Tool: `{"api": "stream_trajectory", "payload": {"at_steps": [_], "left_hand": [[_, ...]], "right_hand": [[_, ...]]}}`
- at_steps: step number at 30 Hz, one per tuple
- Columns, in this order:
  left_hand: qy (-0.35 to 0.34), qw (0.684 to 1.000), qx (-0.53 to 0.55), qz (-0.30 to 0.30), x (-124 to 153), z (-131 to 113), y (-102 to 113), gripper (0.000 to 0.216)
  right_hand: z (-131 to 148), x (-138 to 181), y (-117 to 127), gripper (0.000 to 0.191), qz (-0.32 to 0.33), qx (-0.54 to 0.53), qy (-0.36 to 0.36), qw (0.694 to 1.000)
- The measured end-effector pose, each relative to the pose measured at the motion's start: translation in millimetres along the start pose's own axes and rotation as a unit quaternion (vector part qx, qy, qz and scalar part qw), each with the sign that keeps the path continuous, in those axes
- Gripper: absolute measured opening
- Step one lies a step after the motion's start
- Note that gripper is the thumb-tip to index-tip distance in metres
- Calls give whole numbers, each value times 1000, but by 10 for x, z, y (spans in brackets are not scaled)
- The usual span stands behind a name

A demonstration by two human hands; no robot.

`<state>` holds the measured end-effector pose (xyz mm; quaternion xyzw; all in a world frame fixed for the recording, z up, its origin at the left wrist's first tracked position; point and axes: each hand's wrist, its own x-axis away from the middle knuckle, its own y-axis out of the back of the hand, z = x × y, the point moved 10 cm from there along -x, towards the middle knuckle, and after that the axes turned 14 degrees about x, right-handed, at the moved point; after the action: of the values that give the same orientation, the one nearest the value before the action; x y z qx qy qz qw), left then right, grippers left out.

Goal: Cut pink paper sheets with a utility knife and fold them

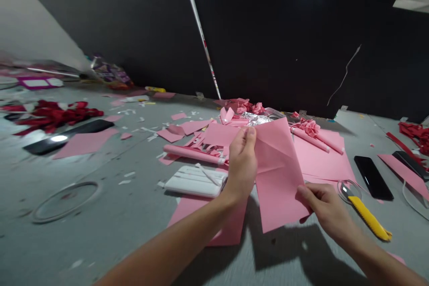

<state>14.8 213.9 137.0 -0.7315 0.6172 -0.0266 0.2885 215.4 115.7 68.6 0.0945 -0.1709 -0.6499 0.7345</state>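
Observation:
A creased sheet of pink paper (278, 174) is held up off the floor between my two hands. My left hand (241, 161) pinches its upper left edge, thumb on the near face. Lower down, my right hand (320, 205) grips the bottom right edge between thumb and fingers. Below my left wrist lies a white rectangular pack (194, 181) with a thin white strip on it. Another pink sheet (231, 228) rests flat beneath my left forearm. A rolled pink paper tube (191, 153) lies behind the pack.
A yellow utility knife (368, 219) and a black phone (373, 178) lie at right. Stacked pink sheets (325, 161) bear more rolled tubes. Dark red ribbon (63, 114) and a white ring (65, 201) are at left. A black wall (284, 44) stands behind.

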Motion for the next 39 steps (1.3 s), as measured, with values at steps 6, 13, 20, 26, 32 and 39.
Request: {"api": "stream_trajectory", "payload": {"at_steps": [6, 13, 20, 26, 32, 39], "left_hand": [[3, 1000, 1, -19, -108, 61, 78, 38], [33, 999, -17, 3, 38, 69, -19, 35], [113, 991, 10, 77, 226, 140, -273, 37], [291, 939, 27, 183, 899, 580, -268, 53], [306, 926, -13, 222, 1420, 814, -183, 40], [319, 924, -37, 209, 1448, 1010, -48, 41]], "right_hand": [[-85, -14, -47, 66, 23, -15, -14, 1000], [39, 3, -4, 46, 31, 92, 26, 995], [-138, 50, 80, 52, 12, 21, -39, 999], [-535, 266, 59, 55, -13, -58, -83, 995], [-737, 430, -51, 61, -27, -42, -116, 992], [-754, 402, -88, 58, -34, 6, -109, 993]]}}
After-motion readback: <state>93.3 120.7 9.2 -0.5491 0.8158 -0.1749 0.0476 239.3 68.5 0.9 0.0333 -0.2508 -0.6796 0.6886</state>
